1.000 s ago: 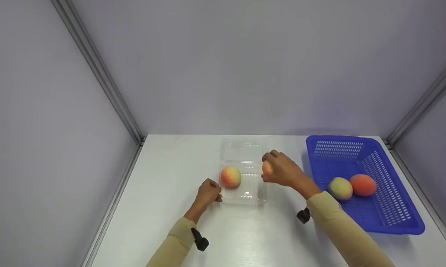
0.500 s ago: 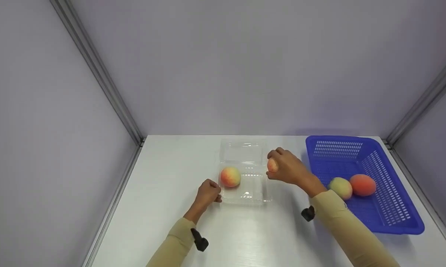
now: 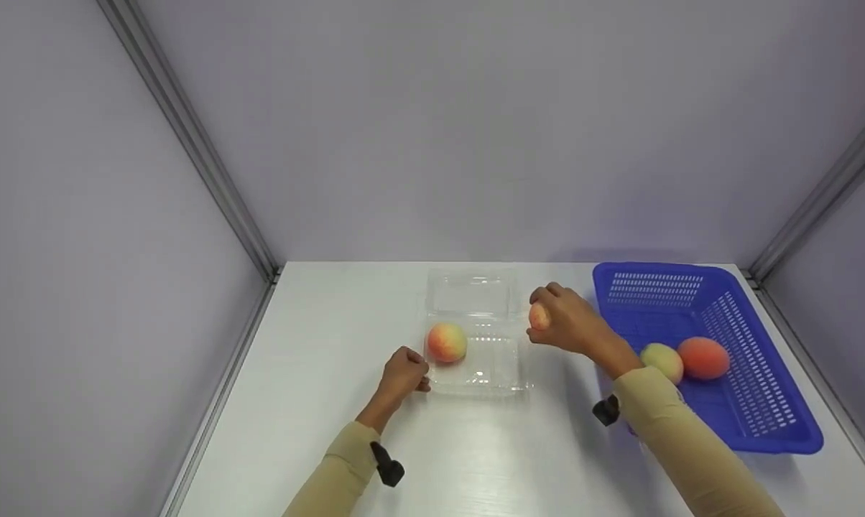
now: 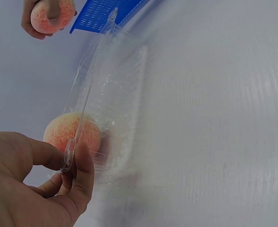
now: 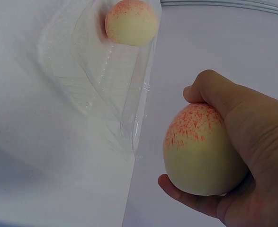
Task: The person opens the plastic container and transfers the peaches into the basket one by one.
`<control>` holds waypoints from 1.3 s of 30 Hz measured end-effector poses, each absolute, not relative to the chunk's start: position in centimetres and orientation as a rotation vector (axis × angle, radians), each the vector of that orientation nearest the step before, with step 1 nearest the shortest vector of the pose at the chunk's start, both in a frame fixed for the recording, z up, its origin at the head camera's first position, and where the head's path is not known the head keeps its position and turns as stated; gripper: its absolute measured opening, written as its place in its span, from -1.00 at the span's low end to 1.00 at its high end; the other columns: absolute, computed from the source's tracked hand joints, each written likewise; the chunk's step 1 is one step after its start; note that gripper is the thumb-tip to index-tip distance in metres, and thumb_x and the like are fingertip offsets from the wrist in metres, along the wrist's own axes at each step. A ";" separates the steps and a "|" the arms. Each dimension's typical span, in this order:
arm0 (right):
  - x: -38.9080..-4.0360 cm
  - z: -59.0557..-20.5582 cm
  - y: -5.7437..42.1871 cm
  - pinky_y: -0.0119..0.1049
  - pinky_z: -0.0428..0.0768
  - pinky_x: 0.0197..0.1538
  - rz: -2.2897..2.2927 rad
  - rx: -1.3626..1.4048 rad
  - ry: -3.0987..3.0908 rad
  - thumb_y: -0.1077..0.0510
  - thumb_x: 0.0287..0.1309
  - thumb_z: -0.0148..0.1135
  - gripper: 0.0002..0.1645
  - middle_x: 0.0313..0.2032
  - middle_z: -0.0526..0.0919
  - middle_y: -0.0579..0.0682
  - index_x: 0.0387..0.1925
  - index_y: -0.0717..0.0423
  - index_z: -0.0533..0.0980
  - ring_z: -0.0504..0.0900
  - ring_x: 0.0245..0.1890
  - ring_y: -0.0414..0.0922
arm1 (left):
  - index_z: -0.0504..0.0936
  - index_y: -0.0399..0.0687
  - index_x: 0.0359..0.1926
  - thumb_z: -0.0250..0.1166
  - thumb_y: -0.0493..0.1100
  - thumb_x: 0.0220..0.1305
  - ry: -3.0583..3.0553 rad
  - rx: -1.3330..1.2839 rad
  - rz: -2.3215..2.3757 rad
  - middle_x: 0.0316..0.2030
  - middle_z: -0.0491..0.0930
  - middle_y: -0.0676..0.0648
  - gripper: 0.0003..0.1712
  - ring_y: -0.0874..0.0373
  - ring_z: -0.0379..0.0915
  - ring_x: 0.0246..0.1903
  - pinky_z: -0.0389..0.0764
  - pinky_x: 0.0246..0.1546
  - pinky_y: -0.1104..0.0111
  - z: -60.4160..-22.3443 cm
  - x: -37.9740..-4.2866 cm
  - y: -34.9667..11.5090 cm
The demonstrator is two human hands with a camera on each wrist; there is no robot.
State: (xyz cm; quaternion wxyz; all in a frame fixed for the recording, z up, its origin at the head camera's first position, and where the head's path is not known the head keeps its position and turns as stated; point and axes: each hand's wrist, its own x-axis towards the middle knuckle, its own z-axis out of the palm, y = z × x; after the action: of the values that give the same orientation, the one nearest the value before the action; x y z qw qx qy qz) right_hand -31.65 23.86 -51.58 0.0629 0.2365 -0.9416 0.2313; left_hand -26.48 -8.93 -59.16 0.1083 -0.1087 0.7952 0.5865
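Observation:
A clear plastic clamshell box (image 3: 491, 359) lies on the table with its lid (image 3: 472, 294) folded back. One yellow-and-pink peach (image 3: 447, 342) rests in its left part. My left hand (image 3: 404, 373) pinches the rim at the box's left front corner between thumb and fingers, plain in the left wrist view. My right hand (image 3: 569, 321) grips a second peach (image 5: 202, 153), its fingers curled round the sides. That hand is raised above the table, just right of the box, between it and the blue basket.
A blue plastic basket (image 3: 752, 359) stands on the right of the white table (image 3: 317, 316). In it lie a yellow-green peach (image 3: 664, 361), partly behind the right forearm, and a red-orange peach (image 3: 704, 358). Grey walls enclose the table's back and sides.
My right hand has moved right with its peach, away from over the box's right edge. The box's right side appears to have spread slightly outward. The left hand stays at the rim.

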 end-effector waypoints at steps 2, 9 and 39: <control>-31.7 -51.6 24.2 0.04 0.71 -0.10 0.689 0.712 -2.845 0.07 -0.01 0.62 -0.36 -0.09 0.63 0.16 0.08 0.21 0.58 0.61 -0.17 0.08 | 0.47 -0.26 -0.10 0.18 -0.35 0.41 2.338 -0.328 1.722 -0.31 0.53 -0.09 -0.90 0.17 0.54 -0.43 0.80 -0.35 0.35 -59.2 -26.5 -8.9; -32.0 -51.5 25.0 0.06 0.71 -0.08 0.674 0.681 -2.880 0.05 0.02 0.61 -0.36 -0.07 0.63 0.17 0.10 0.23 0.58 0.61 -0.14 0.11 | 0.46 -0.25 -0.12 0.18 -0.34 0.42 2.318 -0.312 1.747 -0.31 0.54 -0.11 -0.92 0.16 0.56 -0.44 0.80 -0.35 0.35 -59.1 -26.4 -9.0; -31.6 -51.3 29.5 0.14 0.73 -0.08 0.690 0.599 -2.903 0.10 0.04 0.59 -0.34 -0.06 0.61 0.24 0.13 0.29 0.55 0.61 -0.17 0.14 | 0.46 -0.23 -0.15 0.18 -0.34 0.42 2.322 -0.295 1.755 -0.32 0.52 -0.08 -0.94 0.17 0.56 -0.44 0.79 -0.37 0.36 -59.4 -26.5 -9.0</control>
State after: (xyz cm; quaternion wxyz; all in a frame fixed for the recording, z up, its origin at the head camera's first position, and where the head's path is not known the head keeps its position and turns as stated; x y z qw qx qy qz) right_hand -31.58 29.46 -51.28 0.0488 0.1967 -0.9527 0.2264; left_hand -26.49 -8.98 -59.36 0.1080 -0.1002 0.7890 0.5964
